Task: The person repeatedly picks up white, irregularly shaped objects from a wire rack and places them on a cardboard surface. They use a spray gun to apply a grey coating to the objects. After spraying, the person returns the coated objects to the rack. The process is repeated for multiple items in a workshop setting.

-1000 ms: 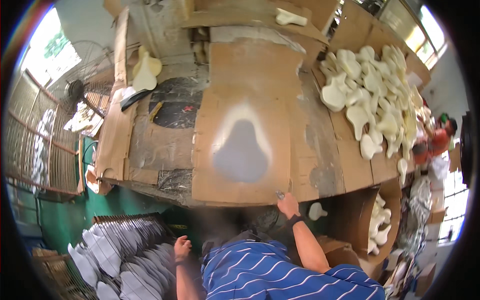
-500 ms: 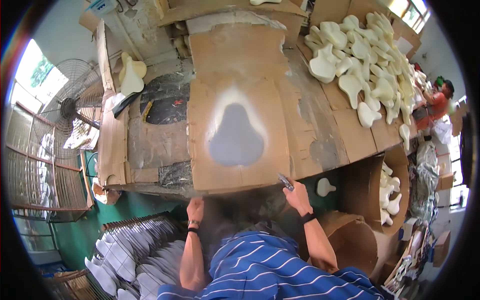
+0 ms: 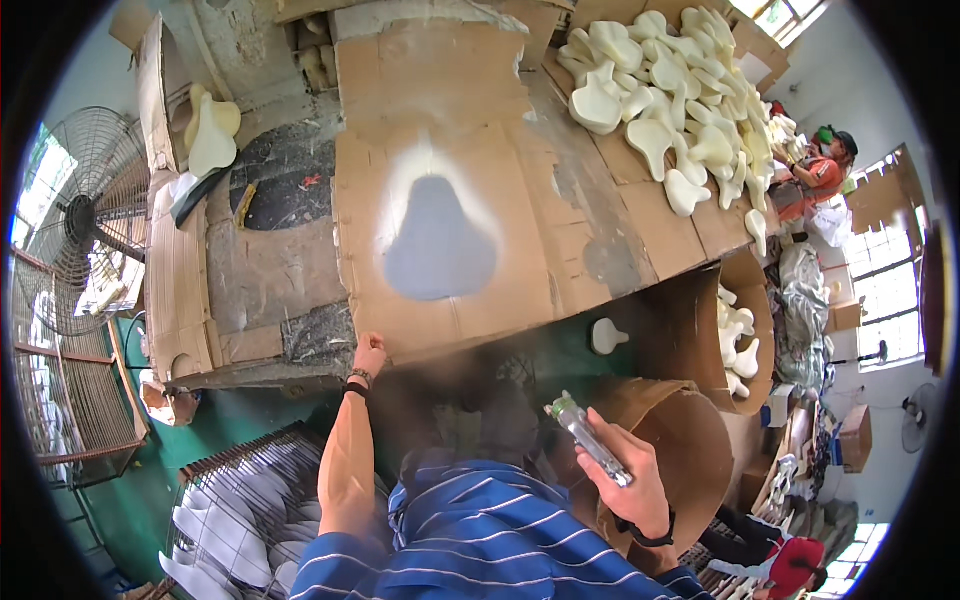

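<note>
In my right hand point(image 3: 635, 475) is a silver, elongated tool point(image 3: 590, 440) with a green part near its end; its exact kind is unclear. The fingers wrap round it, low in front of my body, off the table. My left hand point(image 3: 370, 354) is closed at the table's front edge, by the corner of a cardboard sheet point(image 3: 440, 328); whether anything is in its fingers is hidden. On that sheet shows a flat, grey, saddle-shaped patch point(image 3: 441, 245) with a whitish, sprayed-looking halo round it.
Cream saddle-shaped pieces point(image 3: 660, 90) are heaped at the back right. Two more pieces point(image 3: 212, 140) lean at the left, near a big fan point(image 3: 80, 215). Below stand a wire rack point(image 3: 240, 470) of whitish pieces and cardboard drums point(image 3: 690, 440). Two people point(image 3: 820, 175) point(image 3: 790, 565) are at the right.
My right hand has come back from the table edge toward my body, tool still in it. My left hand has risen to the cardboard's edge. The view has swung right.
</note>
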{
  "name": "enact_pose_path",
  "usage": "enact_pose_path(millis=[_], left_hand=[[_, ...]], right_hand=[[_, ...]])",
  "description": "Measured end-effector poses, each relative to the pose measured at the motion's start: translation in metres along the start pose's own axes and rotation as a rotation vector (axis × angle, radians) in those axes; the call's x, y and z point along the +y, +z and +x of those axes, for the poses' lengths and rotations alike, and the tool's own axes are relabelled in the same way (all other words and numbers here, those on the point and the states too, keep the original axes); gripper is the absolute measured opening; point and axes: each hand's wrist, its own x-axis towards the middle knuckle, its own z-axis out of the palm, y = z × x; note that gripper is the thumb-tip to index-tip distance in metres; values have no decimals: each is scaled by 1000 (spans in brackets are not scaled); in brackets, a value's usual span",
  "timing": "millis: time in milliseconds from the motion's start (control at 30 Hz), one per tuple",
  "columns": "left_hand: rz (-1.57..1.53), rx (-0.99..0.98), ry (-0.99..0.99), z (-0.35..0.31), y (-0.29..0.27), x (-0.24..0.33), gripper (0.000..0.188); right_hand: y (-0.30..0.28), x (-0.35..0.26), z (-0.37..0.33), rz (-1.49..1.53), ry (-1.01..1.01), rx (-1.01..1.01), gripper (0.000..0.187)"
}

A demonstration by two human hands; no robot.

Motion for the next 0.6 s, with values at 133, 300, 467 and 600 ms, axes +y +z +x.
enact_pose_path(millis=[133, 300, 467, 600], left_hand=[[-41, 5, 2, 8, -7, -7, 21], [-51, 4, -7, -2, 4, -11, 21], [-35, -24, 9, 8, 2, -18, 27], [-1, 4, 56, 11, 1, -35, 36]], right_hand=[[-5, -15, -6, -38, -36, -60, 60], [-16, -26, 1, -113, -48, -78, 65], [-20, -23, 18, -156, -66, -86, 59], [-19, -25, 45, -78, -145, 74, 53]])
